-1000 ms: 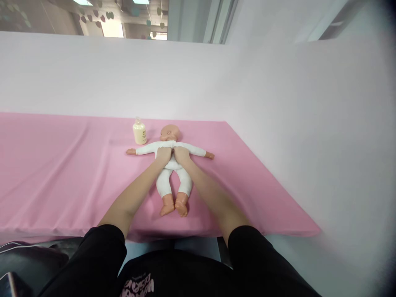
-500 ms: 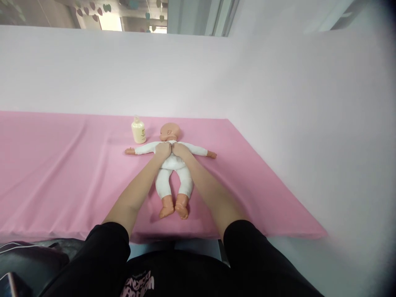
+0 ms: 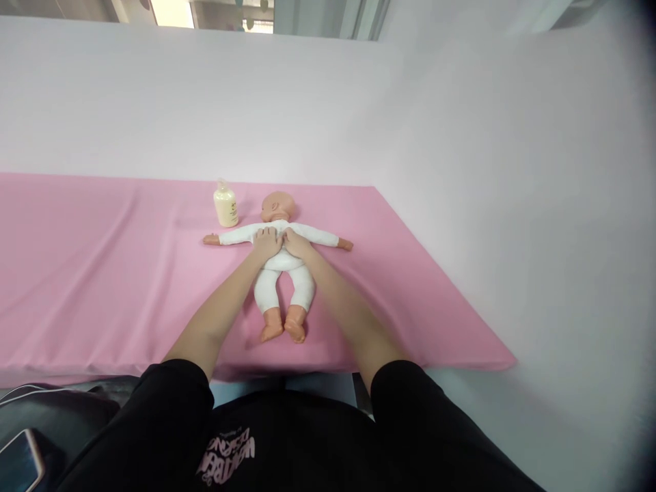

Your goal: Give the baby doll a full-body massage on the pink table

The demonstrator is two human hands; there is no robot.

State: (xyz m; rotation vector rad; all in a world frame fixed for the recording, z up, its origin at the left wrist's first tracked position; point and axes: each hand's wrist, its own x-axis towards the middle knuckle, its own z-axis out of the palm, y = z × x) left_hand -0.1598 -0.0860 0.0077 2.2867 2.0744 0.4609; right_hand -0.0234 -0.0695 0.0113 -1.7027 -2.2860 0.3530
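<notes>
My left hand [image 3: 266, 240] and right hand [image 3: 294, 242] are both pressed flat, fingers loose and spread, side by side on the chest of the baby doll [image 3: 279, 263], gripping nothing. The doll lies on its back in front of me, toward the right end of the pink sheet [image 3: 92, 273], head away from me and turned to the side, arms flung straight out left and right, legs pointing back at me with bare feet close together. It wears a white long-sleeved suit; the bald head, little hands and feet show peach plastic. Just beside its head, on my left, a cream lotion bottle [image 3: 225, 205] stands upright, apart from the doll's arm. The sheet is smooth with a few long creases and drapes over the near edge. Behind it and to the right run plain white walls [image 3: 461, 123], with a strip of window along the top.
</notes>
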